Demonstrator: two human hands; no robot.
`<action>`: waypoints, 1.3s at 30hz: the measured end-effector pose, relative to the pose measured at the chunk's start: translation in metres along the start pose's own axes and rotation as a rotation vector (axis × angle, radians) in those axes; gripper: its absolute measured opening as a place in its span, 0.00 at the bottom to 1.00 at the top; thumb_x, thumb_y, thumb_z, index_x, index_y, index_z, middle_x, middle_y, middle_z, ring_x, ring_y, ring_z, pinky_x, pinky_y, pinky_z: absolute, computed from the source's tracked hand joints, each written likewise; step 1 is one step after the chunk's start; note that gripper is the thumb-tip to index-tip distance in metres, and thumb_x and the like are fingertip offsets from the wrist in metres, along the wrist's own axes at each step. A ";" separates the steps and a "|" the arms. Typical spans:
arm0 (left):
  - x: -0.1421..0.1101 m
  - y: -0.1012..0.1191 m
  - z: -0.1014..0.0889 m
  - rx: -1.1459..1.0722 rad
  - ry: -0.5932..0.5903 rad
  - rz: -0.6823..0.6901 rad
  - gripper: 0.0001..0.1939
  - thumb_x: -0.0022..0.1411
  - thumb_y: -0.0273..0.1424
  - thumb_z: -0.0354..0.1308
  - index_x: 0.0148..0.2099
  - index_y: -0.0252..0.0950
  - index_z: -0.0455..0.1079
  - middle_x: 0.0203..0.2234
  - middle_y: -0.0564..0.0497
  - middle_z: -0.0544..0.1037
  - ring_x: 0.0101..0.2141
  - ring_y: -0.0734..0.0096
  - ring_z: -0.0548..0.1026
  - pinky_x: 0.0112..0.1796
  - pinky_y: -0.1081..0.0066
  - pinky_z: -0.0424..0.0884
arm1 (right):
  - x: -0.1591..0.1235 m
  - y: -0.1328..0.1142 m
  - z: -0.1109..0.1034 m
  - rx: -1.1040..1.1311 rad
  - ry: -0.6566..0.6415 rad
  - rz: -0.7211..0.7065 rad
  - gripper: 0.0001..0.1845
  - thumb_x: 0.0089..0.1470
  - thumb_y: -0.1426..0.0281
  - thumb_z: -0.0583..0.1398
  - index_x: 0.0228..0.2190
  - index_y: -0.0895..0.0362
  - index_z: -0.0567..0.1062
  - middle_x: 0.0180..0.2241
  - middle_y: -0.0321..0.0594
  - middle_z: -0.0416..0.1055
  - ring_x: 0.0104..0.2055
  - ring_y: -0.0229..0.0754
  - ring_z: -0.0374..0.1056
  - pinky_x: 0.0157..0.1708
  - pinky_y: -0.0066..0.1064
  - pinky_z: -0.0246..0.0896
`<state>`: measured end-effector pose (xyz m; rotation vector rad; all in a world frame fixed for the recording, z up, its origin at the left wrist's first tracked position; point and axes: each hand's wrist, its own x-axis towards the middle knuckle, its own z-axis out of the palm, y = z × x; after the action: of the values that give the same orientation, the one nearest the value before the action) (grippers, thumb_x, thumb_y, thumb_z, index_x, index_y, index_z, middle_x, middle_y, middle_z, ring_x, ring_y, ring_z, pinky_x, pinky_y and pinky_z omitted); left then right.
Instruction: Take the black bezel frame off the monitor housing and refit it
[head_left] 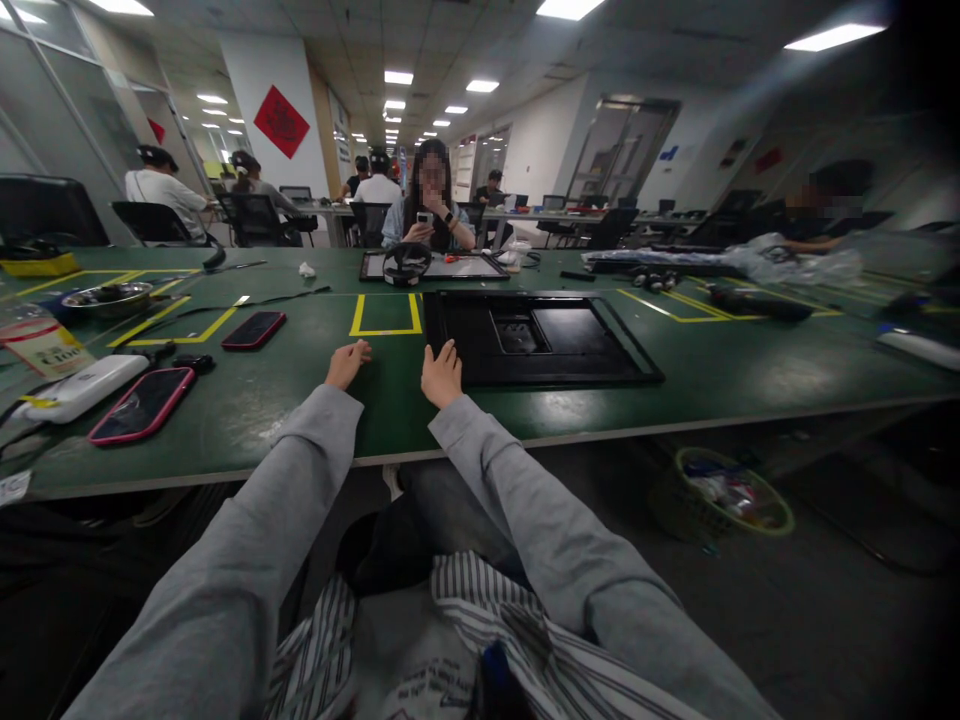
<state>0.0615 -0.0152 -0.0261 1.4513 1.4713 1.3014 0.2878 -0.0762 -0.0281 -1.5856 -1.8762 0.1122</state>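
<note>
One black panel was touched by right hand, grip unclear; two phones were noted left of relaxed, empty left hand. Surface was green, room lit.

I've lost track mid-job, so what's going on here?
The wearer's right hand rests on the left end of a flat black frame lying on a green table; whether it grips the frame is hard to tell. The left hand is over the table to the left, apart from the frame, with nothing visibly held. A yellow tape outline sits just left of the frame. Across the table, another person holds a phone.
</note>
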 end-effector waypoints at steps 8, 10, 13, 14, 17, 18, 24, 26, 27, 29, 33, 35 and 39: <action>-0.001 -0.006 -0.049 -0.060 0.063 -0.064 0.28 0.73 0.48 0.52 0.53 0.26 0.76 0.47 0.32 0.82 0.34 0.66 0.82 0.36 0.68 0.76 | 0.013 0.086 -0.057 -0.289 -0.025 0.150 0.31 0.58 0.76 0.59 0.62 0.67 0.65 0.66 0.70 0.57 0.65 0.65 0.61 0.62 0.53 0.57; 0.001 -0.008 -0.049 -0.062 0.055 -0.066 0.27 0.73 0.46 0.52 0.53 0.25 0.76 0.48 0.32 0.82 0.33 0.67 0.82 0.36 0.68 0.76 | 0.018 0.115 -0.072 -0.310 0.019 0.216 0.30 0.57 0.75 0.59 0.61 0.65 0.67 0.63 0.65 0.62 0.62 0.60 0.64 0.60 0.51 0.58; 0.002 -0.012 -0.047 -0.051 0.025 -0.060 0.25 0.72 0.44 0.53 0.51 0.25 0.77 0.47 0.33 0.83 0.31 0.69 0.81 0.37 0.68 0.74 | 0.025 0.154 -0.090 -0.321 0.086 0.268 0.29 0.59 0.75 0.58 0.62 0.63 0.68 0.61 0.63 0.64 0.61 0.59 0.63 0.59 0.52 0.57; 0.002 -0.013 -0.046 -0.046 0.017 -0.056 0.25 0.72 0.44 0.54 0.50 0.25 0.77 0.46 0.34 0.83 0.30 0.69 0.80 0.38 0.68 0.74 | 0.027 0.165 -0.094 -0.320 0.094 0.268 0.29 0.59 0.76 0.57 0.62 0.62 0.69 0.61 0.64 0.64 0.61 0.59 0.63 0.58 0.53 0.56; 0.002 -0.014 -0.046 -0.030 0.004 -0.044 0.26 0.70 0.47 0.55 0.49 0.27 0.78 0.45 0.36 0.83 0.31 0.68 0.80 0.39 0.66 0.74 | 0.033 0.186 -0.100 -0.292 0.130 0.240 0.29 0.58 0.74 0.57 0.61 0.59 0.72 0.61 0.64 0.64 0.61 0.60 0.64 0.59 0.55 0.56; 0.002 -0.014 -0.047 -0.026 0.001 -0.040 0.26 0.70 0.48 0.56 0.49 0.27 0.78 0.45 0.36 0.84 0.32 0.67 0.80 0.40 0.66 0.74 | 0.035 0.190 -0.099 -0.276 0.157 0.228 0.28 0.58 0.73 0.57 0.60 0.59 0.73 0.61 0.64 0.64 0.61 0.61 0.64 0.59 0.56 0.57; -0.001 -0.011 -0.047 -0.005 -0.013 -0.041 0.27 0.69 0.50 0.56 0.48 0.28 0.79 0.43 0.37 0.84 0.33 0.65 0.81 0.40 0.65 0.73 | 0.045 0.195 -0.095 -0.275 0.137 0.167 0.29 0.56 0.75 0.55 0.59 0.63 0.75 0.61 0.67 0.63 0.63 0.61 0.63 0.60 0.56 0.58; 0.000 -0.011 -0.047 0.000 -0.012 -0.043 0.27 0.69 0.50 0.56 0.48 0.29 0.79 0.42 0.37 0.84 0.34 0.64 0.81 0.40 0.65 0.73 | 0.046 0.193 -0.097 -0.288 0.114 0.158 0.30 0.55 0.78 0.55 0.59 0.63 0.75 0.60 0.67 0.64 0.62 0.63 0.63 0.61 0.56 0.57; 0.000 -0.011 -0.046 0.002 -0.009 -0.043 0.28 0.69 0.51 0.56 0.48 0.29 0.79 0.42 0.37 0.84 0.34 0.64 0.81 0.40 0.65 0.74 | 0.046 0.191 -0.098 -0.294 0.105 0.157 0.30 0.55 0.78 0.55 0.59 0.62 0.75 0.60 0.66 0.64 0.62 0.63 0.63 0.61 0.56 0.57; 0.002 -0.012 -0.044 0.007 -0.003 -0.039 0.28 0.69 0.50 0.56 0.48 0.29 0.79 0.42 0.37 0.84 0.34 0.63 0.81 0.41 0.64 0.74 | 0.046 0.188 -0.099 -0.307 0.075 0.154 0.31 0.55 0.79 0.56 0.60 0.60 0.75 0.61 0.64 0.63 0.62 0.63 0.64 0.61 0.56 0.58; 0.004 -0.015 -0.039 0.015 -0.011 -0.015 0.25 0.70 0.47 0.55 0.48 0.28 0.79 0.42 0.37 0.84 0.33 0.64 0.81 0.43 0.63 0.74 | 0.046 0.166 -0.090 -0.312 0.006 0.122 0.31 0.57 0.79 0.58 0.61 0.60 0.73 0.62 0.62 0.62 0.60 0.58 0.65 0.61 0.51 0.59; 0.005 -0.015 -0.036 0.020 -0.016 0.001 0.24 0.71 0.45 0.54 0.49 0.28 0.79 0.43 0.37 0.84 0.32 0.65 0.80 0.44 0.63 0.75 | 0.045 0.143 -0.080 -0.301 -0.025 0.088 0.30 0.58 0.76 0.60 0.61 0.61 0.72 0.62 0.61 0.61 0.59 0.57 0.66 0.61 0.49 0.60; 0.004 -0.015 -0.034 0.032 -0.024 0.028 0.24 0.69 0.46 0.57 0.50 0.29 0.79 0.42 0.39 0.84 0.31 0.66 0.80 0.45 0.62 0.75 | 0.036 0.069 -0.050 -0.265 -0.086 0.045 0.27 0.58 0.72 0.63 0.59 0.60 0.73 0.60 0.61 0.61 0.59 0.62 0.66 0.58 0.53 0.62</action>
<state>0.0248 -0.0161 -0.0311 1.5079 1.4669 1.2778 0.3715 -0.0427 -0.0063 -1.8258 -1.9872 -0.0524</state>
